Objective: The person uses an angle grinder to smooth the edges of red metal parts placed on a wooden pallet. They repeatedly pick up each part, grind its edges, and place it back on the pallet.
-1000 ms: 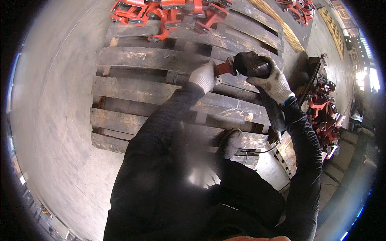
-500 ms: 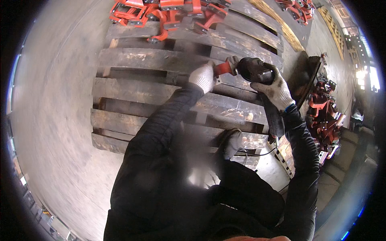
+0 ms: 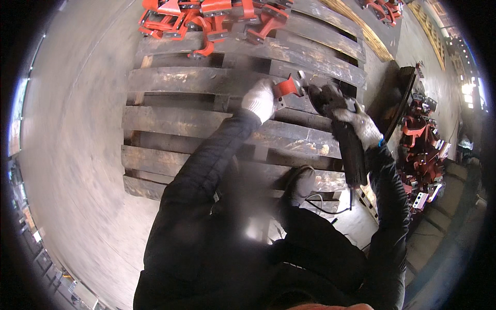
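My left hand [image 3: 260, 99], in a white glove, grips a small red metal bracket [image 3: 287, 87] and holds it on a dark wooden pallet [image 3: 191, 116]. In a grey glove, my right hand [image 3: 360, 125] is closed around the body of a black angle grinder [image 3: 341, 129]. The grinder's head [image 3: 320, 95] sits right beside the bracket, at its right side. A black cable [image 3: 323, 204] trails from the tool toward my shoe [image 3: 299, 183], which rests on the pallet's near boards.
Several red metal brackets [image 3: 206, 15] lie piled on the pallet's far end. More red parts [image 3: 421, 150] are stacked on the right beside a dark upright panel [image 3: 398, 106]. Bare concrete floor [image 3: 72, 134] spreads to the left.
Both hands, the bracket and the grinder have shifted slightly left and away from me along the pallet. The grips are unchanged.
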`<control>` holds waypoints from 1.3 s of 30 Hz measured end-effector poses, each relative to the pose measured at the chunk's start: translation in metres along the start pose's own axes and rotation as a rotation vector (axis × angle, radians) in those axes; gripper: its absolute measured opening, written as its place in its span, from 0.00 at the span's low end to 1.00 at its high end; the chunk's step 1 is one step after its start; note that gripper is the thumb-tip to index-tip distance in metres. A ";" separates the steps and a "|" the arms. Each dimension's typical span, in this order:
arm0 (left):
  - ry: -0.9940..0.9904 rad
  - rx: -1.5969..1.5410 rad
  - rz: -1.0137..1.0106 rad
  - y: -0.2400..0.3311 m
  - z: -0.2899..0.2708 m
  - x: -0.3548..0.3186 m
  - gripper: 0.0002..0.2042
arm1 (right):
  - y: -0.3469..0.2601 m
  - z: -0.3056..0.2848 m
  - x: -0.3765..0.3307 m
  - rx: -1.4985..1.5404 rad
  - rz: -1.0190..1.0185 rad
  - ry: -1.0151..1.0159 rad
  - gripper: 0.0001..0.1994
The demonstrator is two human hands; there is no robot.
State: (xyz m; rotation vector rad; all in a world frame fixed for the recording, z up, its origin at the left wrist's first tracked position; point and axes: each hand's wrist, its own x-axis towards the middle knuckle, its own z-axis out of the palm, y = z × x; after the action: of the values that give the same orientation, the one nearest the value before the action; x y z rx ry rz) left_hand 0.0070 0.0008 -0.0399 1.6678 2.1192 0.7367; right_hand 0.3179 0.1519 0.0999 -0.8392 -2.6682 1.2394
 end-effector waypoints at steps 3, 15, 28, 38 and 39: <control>0.004 -0.145 -0.128 0.009 -0.007 -0.003 0.14 | -0.060 0.017 -0.021 0.628 0.577 0.154 0.25; 0.043 -0.013 -0.374 0.015 -0.064 -0.035 0.30 | -0.088 0.063 -0.006 0.201 0.390 0.522 0.43; -0.337 -1.181 -0.870 0.056 -0.070 -0.075 0.19 | -0.099 0.085 0.033 0.417 0.334 0.479 0.47; -0.215 -1.322 -0.888 0.049 -0.082 -0.071 0.19 | -0.074 0.095 0.017 0.507 0.385 0.398 0.46; -0.195 -1.313 -0.896 0.048 -0.083 -0.069 0.20 | -0.062 0.101 0.012 0.544 0.383 0.391 0.46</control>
State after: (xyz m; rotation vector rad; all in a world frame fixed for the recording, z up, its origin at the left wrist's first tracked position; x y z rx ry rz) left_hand 0.0152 -0.0732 0.0517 0.0705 1.3441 1.1418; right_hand 0.2507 0.0572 0.0755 -1.3491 -1.7897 1.5687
